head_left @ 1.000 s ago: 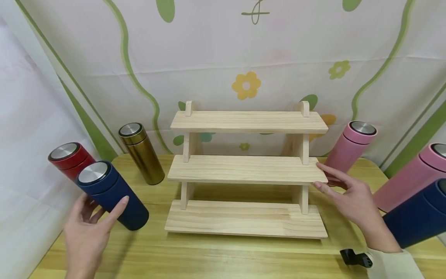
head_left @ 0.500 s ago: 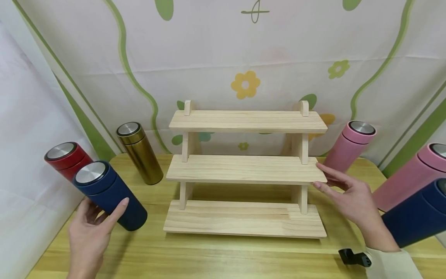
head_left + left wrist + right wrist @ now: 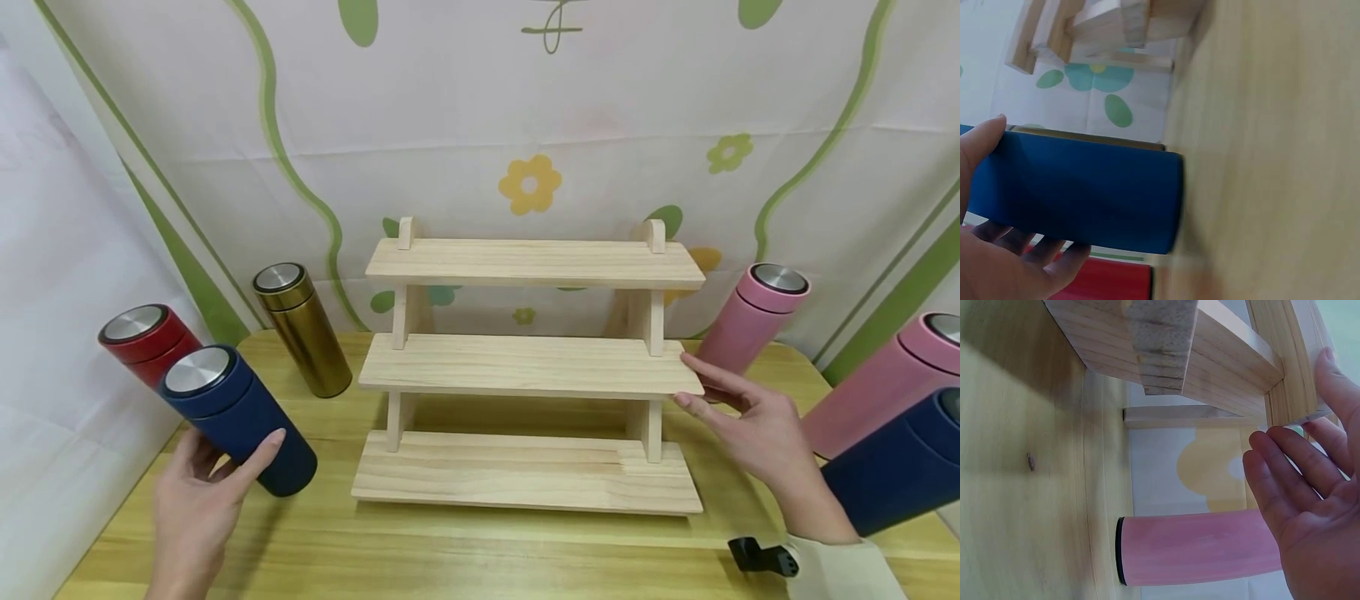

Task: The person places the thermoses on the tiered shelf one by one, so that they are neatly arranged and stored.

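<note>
My left hand (image 3: 198, 508) holds a navy blue thermos (image 3: 243, 421) with a steel-topped lid, upright on the table left of the wooden shelf. In the left wrist view the thumb lies along one side of the blue thermos (image 3: 1079, 187) and the fingers wrap the other. Three pale wooden tiers make up the display shelf (image 3: 525, 364). My right hand (image 3: 761, 433) pinches the right end of its middle tier between thumb and index finger. Seen from the right wrist, the other fingers of the right hand (image 3: 1310, 487) extend beneath the wooden board (image 3: 1294, 362).
Behind the blue thermos stand a red thermos (image 3: 150, 342) and a slim gold one (image 3: 303, 333). On the right are a pink thermos (image 3: 753, 321), a larger pink thermos (image 3: 885, 387) and another navy thermos (image 3: 892, 471). A printed curtain (image 3: 450, 100) hangs behind the table.
My left hand shifts slightly right and its thumb slides a little along the blue thermos. The right hand and the shelf stay in place.
</note>
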The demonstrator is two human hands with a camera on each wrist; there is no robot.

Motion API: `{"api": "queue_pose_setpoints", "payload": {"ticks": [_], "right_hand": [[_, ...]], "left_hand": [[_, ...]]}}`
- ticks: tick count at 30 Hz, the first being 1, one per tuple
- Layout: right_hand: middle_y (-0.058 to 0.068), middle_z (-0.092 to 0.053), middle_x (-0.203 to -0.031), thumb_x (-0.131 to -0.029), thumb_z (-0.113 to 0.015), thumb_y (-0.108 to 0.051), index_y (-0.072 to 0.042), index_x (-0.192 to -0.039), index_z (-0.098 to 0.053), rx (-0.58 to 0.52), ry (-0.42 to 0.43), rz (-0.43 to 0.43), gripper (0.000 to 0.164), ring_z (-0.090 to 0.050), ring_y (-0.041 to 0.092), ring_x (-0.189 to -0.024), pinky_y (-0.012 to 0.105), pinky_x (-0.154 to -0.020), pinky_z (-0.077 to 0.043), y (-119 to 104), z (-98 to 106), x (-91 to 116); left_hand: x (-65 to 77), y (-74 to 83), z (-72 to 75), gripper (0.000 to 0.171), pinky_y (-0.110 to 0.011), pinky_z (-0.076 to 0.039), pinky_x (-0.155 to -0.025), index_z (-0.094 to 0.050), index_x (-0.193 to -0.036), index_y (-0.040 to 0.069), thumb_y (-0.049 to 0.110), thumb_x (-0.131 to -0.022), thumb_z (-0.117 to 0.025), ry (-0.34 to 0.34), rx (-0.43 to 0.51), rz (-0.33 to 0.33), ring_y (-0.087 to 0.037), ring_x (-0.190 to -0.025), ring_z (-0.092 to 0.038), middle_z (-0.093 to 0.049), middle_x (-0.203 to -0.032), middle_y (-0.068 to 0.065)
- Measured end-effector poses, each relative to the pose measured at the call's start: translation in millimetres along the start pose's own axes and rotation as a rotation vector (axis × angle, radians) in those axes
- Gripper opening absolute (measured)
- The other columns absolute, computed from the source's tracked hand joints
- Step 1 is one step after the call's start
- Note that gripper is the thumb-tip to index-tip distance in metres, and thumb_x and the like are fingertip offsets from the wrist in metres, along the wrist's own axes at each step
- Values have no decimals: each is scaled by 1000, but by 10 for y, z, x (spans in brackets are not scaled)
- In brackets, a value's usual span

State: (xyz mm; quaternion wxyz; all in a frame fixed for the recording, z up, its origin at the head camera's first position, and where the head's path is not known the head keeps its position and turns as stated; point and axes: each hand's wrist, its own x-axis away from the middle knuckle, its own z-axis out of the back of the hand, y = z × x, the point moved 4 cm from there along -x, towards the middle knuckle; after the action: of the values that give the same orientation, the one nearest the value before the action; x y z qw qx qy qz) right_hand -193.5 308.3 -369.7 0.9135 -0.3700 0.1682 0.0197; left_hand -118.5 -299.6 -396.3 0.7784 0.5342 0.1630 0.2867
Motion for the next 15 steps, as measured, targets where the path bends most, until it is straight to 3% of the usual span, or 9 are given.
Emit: {"api": "queue_pose_setpoints", "payload": {"ticks": [2, 5, 9, 15], "right_hand": [[9, -77, -130, -95, -85, -34, -24, -147, -69, -3, -3, 0, 55, -58, -29, -94, 1, -76, -45, 1, 2, 6], [-10, -78, -124, -95, -85, -35, -24, -147, -69, -8, 0, -1, 55, -58, -27, -93, 2, -75, -46, 0, 6, 16], [-37, -66, -115, -95, -86, -34, -25, -146, -69, -17, 9, 0, 55, -59, -27, -92, 3, -74, -48, 3, 6, 18], [-46, -60, -111, -94, -87, -31, -23, -146, -69, -33, 13, 8, 55, -59, -28, -94, 4, -73, -50, 8, -4, 14]], "left_hand": [[-16, -25, -21, 87, 0, -49, -79, -47, -161, 30, 43, -87, -91, -33, -19, 5, -6, -119, -57, -58, -150, -2], [-36, -62, -48, 89, 0, -48, -78, -46, -162, 29, 45, -87, -90, -55, -34, 12, -6, -120, -56, -57, -151, -2], [-46, -98, -72, 90, -1, -47, -78, -44, -163, 27, 49, -88, -88, -74, -73, 7, -7, -121, -55, -56, -152, -4], [-42, -134, -84, 86, -2, -45, -78, -46, -161, 27, 49, -89, -88, -89, -94, -3, -5, -117, -54, -58, -149, -2]]}}
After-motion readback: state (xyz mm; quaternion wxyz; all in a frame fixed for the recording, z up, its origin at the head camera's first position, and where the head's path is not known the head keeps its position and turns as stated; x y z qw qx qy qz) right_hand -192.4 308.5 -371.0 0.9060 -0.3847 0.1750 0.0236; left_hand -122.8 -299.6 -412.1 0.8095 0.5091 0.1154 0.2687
